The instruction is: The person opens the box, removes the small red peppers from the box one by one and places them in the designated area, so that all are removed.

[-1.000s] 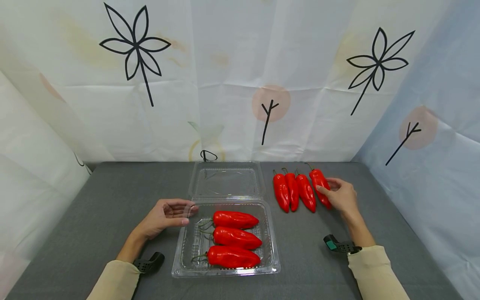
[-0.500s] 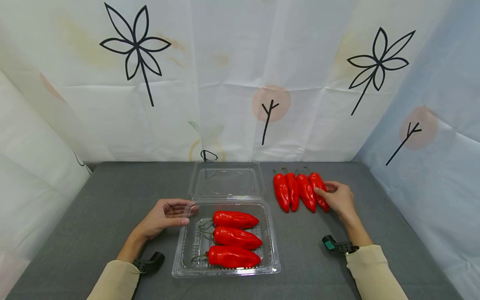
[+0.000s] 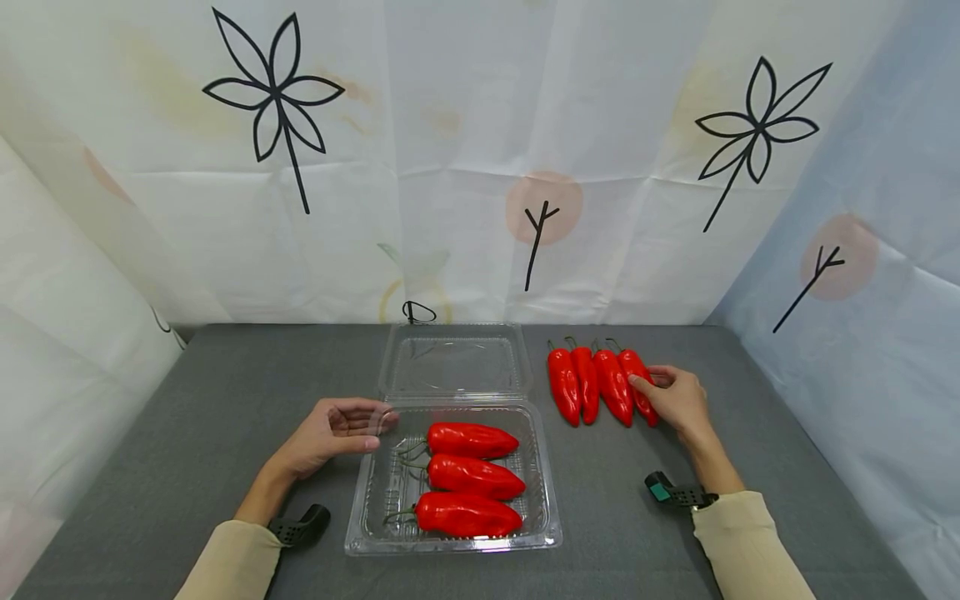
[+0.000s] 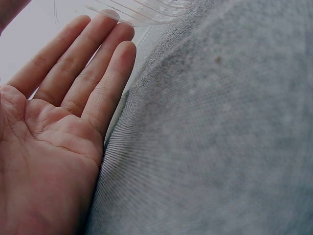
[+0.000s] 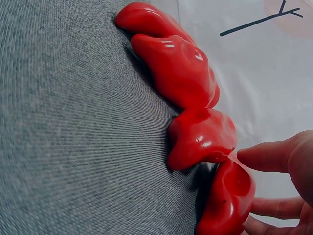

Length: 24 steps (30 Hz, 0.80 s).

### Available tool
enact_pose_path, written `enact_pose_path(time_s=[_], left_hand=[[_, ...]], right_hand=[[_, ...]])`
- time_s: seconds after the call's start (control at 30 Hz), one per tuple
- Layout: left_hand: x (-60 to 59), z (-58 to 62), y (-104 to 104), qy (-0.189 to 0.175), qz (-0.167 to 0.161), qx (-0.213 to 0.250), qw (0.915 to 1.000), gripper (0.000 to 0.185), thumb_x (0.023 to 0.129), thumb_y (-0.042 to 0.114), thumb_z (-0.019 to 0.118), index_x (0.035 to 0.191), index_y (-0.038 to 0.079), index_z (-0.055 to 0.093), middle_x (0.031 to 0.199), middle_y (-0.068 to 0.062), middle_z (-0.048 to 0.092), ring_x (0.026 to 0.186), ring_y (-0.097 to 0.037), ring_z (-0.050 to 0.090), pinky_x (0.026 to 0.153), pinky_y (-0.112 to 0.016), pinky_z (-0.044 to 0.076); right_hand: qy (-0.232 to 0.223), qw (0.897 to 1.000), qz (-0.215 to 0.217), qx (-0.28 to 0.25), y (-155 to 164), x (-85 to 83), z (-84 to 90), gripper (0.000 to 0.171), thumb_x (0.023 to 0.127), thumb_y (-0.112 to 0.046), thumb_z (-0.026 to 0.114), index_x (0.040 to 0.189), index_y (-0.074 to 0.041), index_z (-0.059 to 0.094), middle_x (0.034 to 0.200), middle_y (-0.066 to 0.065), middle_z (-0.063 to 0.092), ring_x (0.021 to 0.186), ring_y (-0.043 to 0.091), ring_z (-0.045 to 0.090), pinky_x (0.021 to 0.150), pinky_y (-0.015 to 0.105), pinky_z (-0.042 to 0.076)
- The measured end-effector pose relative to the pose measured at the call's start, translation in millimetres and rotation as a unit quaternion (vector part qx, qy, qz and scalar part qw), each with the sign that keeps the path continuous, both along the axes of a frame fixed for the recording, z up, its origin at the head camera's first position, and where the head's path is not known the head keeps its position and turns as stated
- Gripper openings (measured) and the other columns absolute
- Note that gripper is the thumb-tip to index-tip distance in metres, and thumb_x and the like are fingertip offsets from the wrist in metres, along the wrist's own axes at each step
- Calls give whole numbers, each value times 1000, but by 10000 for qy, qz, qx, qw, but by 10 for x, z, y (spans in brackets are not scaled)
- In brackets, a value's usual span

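In the head view a clear plastic clamshell box [image 3: 549, 508] holds three red peppers [image 3: 474, 477], lying crosswise with stems to the left. My left hand [image 3: 333, 429] is at the box's left wall, its straight fingertips against the plastic; the left wrist view shows the palm with fingers extended. My right hand [image 3: 677, 402] pinches the rightmost red pepper [image 3: 634, 367] of a row on the table between thumb and fingers. In the right wrist view the thumb is over one side of this pepper [image 5: 230, 196], the fingers on the other.
Several red peppers [image 3: 562, 385] lie side by side right of the box, stems toward the back. The box's lid [image 3: 457, 367] is folded back flat behind it. Printed cloth [image 3: 465, 167] walls the grey table [image 3: 247, 367] at the back and sides.
The right hand has drawn the rightmost pepper left, close against its neighbour, and its stem end sits lower in the view. The left hand and the box have stayed put.
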<state>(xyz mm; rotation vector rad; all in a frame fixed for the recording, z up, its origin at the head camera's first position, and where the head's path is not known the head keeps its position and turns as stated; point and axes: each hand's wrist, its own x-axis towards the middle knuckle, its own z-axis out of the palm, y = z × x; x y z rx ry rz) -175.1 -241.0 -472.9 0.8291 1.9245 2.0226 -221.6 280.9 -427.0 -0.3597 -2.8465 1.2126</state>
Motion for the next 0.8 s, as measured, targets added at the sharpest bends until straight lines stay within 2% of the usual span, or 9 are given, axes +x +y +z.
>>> enact_pose_path(time_s=[0.27, 0.57, 0.8], left_hand=[[1, 0, -1, 25, -6, -8, 10000, 44, 89, -11, 68, 130, -19, 54, 125, -30, 65, 114, -26, 68, 92, -32, 56], [4, 8, 2, 18, -17, -26, 10000, 43, 90, -10, 68, 130, -19, 55, 125, -30, 65, 114, -26, 68, 92, -33, 56], [4, 12, 0, 24, -25, -32, 10000, 43, 90, -10, 68, 130, -19, 55, 125, -30, 65, 114, -26, 68, 92, -33, 56]], right_hand=[[14, 10000, -33, 69, 17, -6, -5, 62, 97, -38, 67, 137, 9, 55, 128, 32, 60, 110, 41, 59, 71, 31, 51], [49, 9999, 25, 96, 0, 3, -1, 60, 98, -35, 66, 136, 10, 55, 127, 32, 60, 110, 41, 59, 70, 29, 51], [144, 9998, -29, 137, -9, 7, 32, 59, 99, -35, 65, 136, 9, 56, 128, 32, 60, 111, 42, 59, 78, 40, 54]])
